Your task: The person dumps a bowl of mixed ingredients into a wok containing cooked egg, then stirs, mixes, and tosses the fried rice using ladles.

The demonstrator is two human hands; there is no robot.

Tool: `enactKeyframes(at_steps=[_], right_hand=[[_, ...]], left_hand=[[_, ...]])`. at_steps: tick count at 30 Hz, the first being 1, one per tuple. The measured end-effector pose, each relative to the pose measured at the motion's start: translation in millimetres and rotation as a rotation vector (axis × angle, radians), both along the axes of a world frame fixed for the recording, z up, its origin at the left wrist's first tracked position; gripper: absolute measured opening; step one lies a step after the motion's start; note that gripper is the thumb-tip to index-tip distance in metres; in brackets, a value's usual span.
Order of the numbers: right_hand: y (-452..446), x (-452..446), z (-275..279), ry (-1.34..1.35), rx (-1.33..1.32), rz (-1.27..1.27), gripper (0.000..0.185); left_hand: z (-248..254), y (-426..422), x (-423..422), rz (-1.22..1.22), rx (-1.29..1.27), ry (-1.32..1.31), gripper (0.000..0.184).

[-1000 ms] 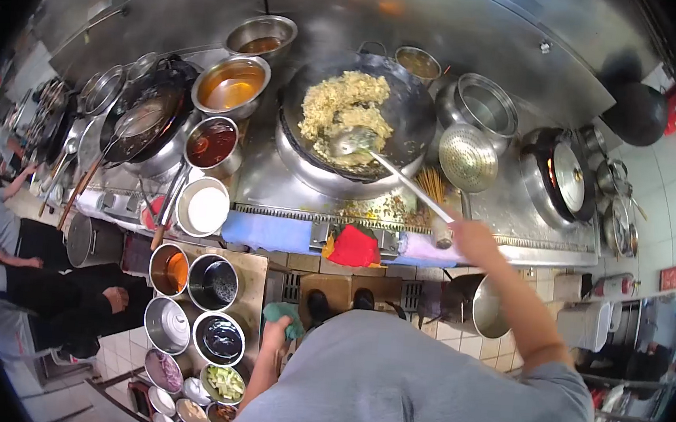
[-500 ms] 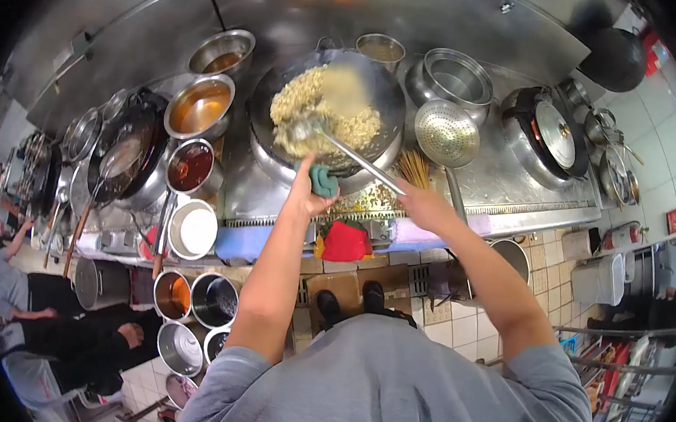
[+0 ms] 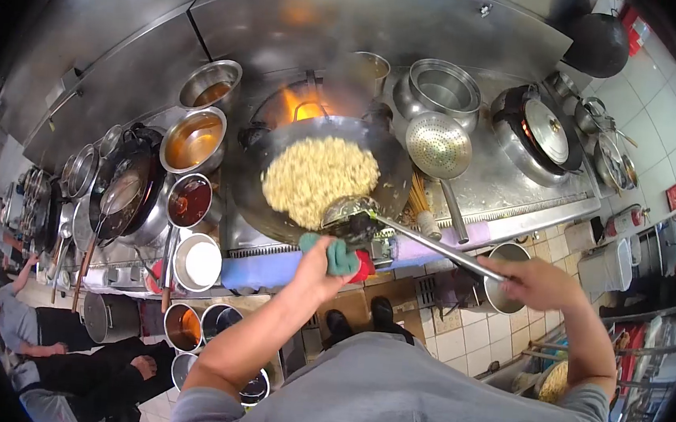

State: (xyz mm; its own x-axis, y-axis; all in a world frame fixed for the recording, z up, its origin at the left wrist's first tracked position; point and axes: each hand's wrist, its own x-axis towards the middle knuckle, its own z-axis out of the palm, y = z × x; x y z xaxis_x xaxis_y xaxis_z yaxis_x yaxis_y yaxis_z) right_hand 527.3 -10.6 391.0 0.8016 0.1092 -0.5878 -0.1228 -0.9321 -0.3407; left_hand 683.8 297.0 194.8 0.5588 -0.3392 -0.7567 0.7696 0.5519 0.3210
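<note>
In the head view a black wok (image 3: 246,184) is tilted toward me, off the flaming burner (image 3: 305,107). Pale yellow chopped food (image 3: 321,176) lies in a heap inside it. My left hand (image 3: 316,271) is closed around a folded green cloth (image 3: 341,257) at the wok's near rim. The part of the wok under the cloth is hidden. My right hand (image 3: 537,282) grips the end of a long-handled metal ladle (image 3: 450,254). Its bowl rests at the near right edge of the food.
A perforated strainer (image 3: 438,145) and a large metal pot (image 3: 445,88) are right of the wok. Bowls of orange liquid (image 3: 193,140) and dark red sauce (image 3: 189,201) stand left. A lidded wok (image 3: 547,128) sits far right. Another person (image 3: 65,348) is at lower left.
The wok has come toward me and off the burner, exposing flames. My left hand moved nearer with it. My right hand drew back to the right, pulling the ladle to the wok's near edge.
</note>
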Motion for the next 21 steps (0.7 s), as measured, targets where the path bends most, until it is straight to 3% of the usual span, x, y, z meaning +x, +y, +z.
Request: enactKeyframes(at_steps=[2,3,5,6,9,12,14,15,16,20,21], right_hand=[[3.8,24.2,-21.2,-0.067,0.048,0.007,0.056],[6.2,45.0,-36.7,-0.15,0.084,0.018,0.055],[31.6,86.0,-77.7,-0.143,0.042,-0.041,0.055],[23.9,105.0,-144.6,-0.43,0.062,0.056,0.053],[67.1,122.0,-169.0,-0.453,0.021,-0.101,0.056],[73.1,106.9,-157.3,-0.489,0.016,-0.119,0.059],[73.7,77.0,-144.0,-0.438,0.026,-0.102,0.059],[70.6,65.6,-130.8,-0.409,0.039,-0.091,0.059],[66.9,53.6,-116.3,-0.382,0.055,-0.079,0.059],[11.8,6.0,-36.6,-0.337,0.105,0.157,0.053],[14.1,14.4,-22.5,-0.353,0.104,0.17,0.053]], left_hand=[[11.4,-5.4,20.8,0.059,-0.071,0.036,0.022],[2.8,-15.8,44.0,0.078,0.011,-0.001,0.024],[-63.2,-19.3,77.3,0.013,-0.001,-0.121,0.019],[-84.0,-21.6,77.7,-0.009,0.007,-0.178,0.017],[-127.7,-11.1,17.5,-0.024,0.13,-0.161,0.011],[-113.2,-5.5,-13.4,-0.022,-0.019,-0.276,0.012],[-41.1,-10.8,31.1,0.139,0.047,-0.069,0.014],[-65.5,-2.3,70.7,0.025,0.043,-0.128,0.016],[-92.8,-0.5,89.9,0.105,-0.046,-0.144,0.015],[-14.0,2.0,0.9,0.08,-0.04,-0.022,0.015],[-13.5,15.3,-5.2,-0.054,-0.287,-0.104,0.016]])
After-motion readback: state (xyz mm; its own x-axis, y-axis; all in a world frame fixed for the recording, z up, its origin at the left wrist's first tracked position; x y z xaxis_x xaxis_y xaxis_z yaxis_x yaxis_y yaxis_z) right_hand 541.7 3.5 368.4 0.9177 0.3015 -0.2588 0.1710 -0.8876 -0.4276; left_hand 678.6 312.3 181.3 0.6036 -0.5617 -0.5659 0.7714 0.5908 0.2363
